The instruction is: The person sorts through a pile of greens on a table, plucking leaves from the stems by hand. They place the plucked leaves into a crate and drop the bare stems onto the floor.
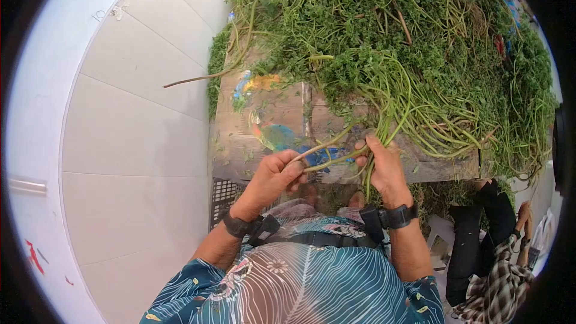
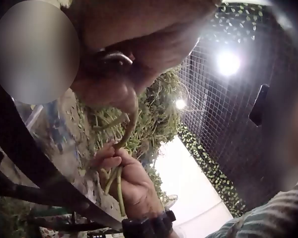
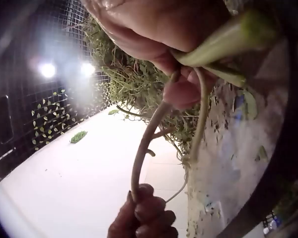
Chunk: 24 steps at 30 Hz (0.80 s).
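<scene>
My left hand (image 1: 275, 179) pinches the ends of long green-brown stems (image 1: 326, 144) between thumb and fingers. My right hand (image 1: 387, 168) grips a bundle of leafy green stems (image 1: 393, 114), with its thumb over the bundle. The stems run between the two hands, over the near edge of the wooden table (image 1: 282, 105). In the right wrist view, a thick stem end (image 3: 228, 42) juts out of the right hand (image 3: 164, 29), and the left hand (image 3: 145, 215) holds a curved stem lower down. Stem ends (image 2: 120, 191) hang below the right hand in the left wrist view.
A big heap of leafy greens (image 1: 360, 18) covers the far and right side of the table. One long stem (image 1: 198, 78) overhangs the left edge. A black crate (image 1: 225, 198) stands below the near edge. Another person in a checked shirt (image 1: 501, 288) sits at lower right.
</scene>
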Tool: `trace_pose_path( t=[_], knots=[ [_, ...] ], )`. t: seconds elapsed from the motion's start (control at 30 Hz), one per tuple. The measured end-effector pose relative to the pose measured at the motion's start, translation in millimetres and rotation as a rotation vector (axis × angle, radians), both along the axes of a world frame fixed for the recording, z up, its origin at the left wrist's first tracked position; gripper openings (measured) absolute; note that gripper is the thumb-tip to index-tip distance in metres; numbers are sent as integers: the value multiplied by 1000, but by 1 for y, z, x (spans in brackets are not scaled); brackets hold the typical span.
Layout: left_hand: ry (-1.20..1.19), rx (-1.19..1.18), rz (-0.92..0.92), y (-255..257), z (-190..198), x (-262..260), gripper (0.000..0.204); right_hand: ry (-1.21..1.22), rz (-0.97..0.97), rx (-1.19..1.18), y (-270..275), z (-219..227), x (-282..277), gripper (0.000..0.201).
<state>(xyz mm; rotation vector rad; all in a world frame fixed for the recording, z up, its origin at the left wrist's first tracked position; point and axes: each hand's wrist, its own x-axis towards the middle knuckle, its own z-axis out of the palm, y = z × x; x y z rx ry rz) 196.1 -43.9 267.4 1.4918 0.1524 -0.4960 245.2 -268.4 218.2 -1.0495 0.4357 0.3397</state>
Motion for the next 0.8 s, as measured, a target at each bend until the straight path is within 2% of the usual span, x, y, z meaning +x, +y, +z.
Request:
trace_pose_path(
  t=[0.1,0.2,0.4,0.47,0.6,0.7,0.8],
  knots=[
    [25,-12,-44,7,-6,-3,22,39,-64,128,-3,-1,1,17],
    [97,-112,30,5,0,-3,31,81,-91,249,-4,-8,6,17],
    [133,-250,-177,-1,14,2,28,114,-104,328,-4,-16,4,17],
    [131,-282,-124,-7,15,4,28,105,-73,388,-8,-26,5,18],
    [92,-356,31,-1,-1,13,25,75,-93,360,-10,-11,-1,17],
    [-167,46,-35,4,-9,22,20,76,-107,313,-12,2,-3,18],
    [-170,105,-41,3,-8,23,18,56,-93,255,-8,4,-4,20]
  ],
)
